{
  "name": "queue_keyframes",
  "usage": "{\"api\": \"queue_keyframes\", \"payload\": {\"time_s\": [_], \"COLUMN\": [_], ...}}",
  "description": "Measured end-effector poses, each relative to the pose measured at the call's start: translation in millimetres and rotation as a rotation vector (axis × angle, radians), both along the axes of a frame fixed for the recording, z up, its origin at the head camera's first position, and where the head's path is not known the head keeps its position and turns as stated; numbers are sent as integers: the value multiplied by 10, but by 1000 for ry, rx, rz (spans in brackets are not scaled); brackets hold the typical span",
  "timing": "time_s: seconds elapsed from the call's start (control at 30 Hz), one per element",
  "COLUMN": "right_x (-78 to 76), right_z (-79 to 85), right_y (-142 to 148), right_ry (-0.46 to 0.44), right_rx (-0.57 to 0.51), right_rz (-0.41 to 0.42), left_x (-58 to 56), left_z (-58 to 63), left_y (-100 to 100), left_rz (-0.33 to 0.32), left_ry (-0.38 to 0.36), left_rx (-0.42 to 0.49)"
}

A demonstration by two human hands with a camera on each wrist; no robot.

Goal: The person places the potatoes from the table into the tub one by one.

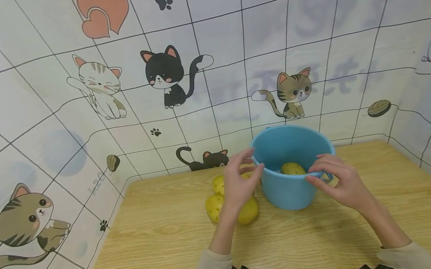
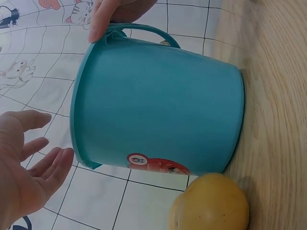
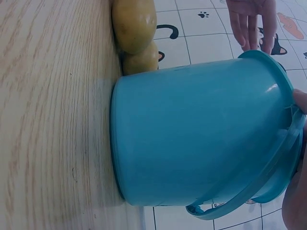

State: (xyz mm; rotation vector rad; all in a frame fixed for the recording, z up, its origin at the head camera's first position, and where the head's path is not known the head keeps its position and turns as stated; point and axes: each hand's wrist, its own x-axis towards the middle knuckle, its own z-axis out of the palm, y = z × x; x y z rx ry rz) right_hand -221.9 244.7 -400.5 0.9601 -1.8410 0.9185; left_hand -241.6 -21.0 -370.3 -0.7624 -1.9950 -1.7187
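A blue plastic bucket (image 1: 290,194) stands upright on the wooden table, with one yellow potato (image 1: 292,168) visible inside it. My right hand (image 1: 342,183) pinches the bucket's rim at the right side, beside the handle mount; the handle (image 3: 249,191) hangs down along the outside. At the left rim is my left hand (image 1: 239,185), its fingers spread and loosely bent with nothing held between them; in the left wrist view its fingertips are close to the rim. Several yellow potatoes (image 1: 248,211) lie together left of the bucket, partly hidden behind the left hand and forearm.
The pale wooden tabletop (image 1: 162,231) extends to the left and right of the bucket. Behind it and along both sides rises a white gridded backdrop (image 1: 227,87) printed with cartoon cats. A red label (image 2: 160,164) is on the bucket's outer wall.
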Motion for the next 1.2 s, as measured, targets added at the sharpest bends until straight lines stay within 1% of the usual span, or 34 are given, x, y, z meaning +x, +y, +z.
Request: {"api": "queue_keyframes", "payload": {"time_s": [0.17, 0.27, 0.4, 0.73, 0.93, 1.2], "right_x": [-10, -12, -11, -5, -13, -2], "right_z": [-11, -14, -12, -4, -18, -1], "right_y": [7, 10, 11, 3, 17, 1], "right_ry": [-2, -2, -4, -7, -14, -8], "right_rx": [1, 3, 2, -2, -1, 0], "right_rz": [1, 0, -2, -4, 0, 8], "left_x": [17, 30, 60, 91, 78, 57], "left_z": [-40, -65, -85, -146, -209, -311], "left_y": [-68, -116, -181, -340, -447, -604], "left_rz": [31, 43, 46, 71, 84, 119], "left_ry": [-9, -32, -51, -51, -54, -93], "left_rx": [-30, -59, -81, -141, -176, -243]}}
